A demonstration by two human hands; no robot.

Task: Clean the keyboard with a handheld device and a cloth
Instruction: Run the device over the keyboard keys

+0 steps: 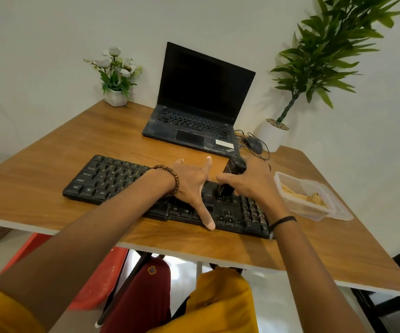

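the right hand (249, 181) has its grip curled round a black handheld device (234, 167), which stands upright with its lower end on the keys, centre right in the frame. just left of it the left hand (189, 183) lies spread wide on the keyboard (112, 179), fingers pointing to the far edge and thumb stretched to the near edge. the keyboard runs slantwise across the table (50, 159), its right end close to the table's front edge. bare wood lies open to its left and between it and the open laptop (201, 97) beyond. a clear plastic container (333, 207) holding yellowish pieces sits just right of the keyboard, near the table's right edge. a mouse (253, 143) with its cable lies behind the right hand, beside a white plant pot (270, 138). a small flower pot (116, 98) stands at the far left corner.
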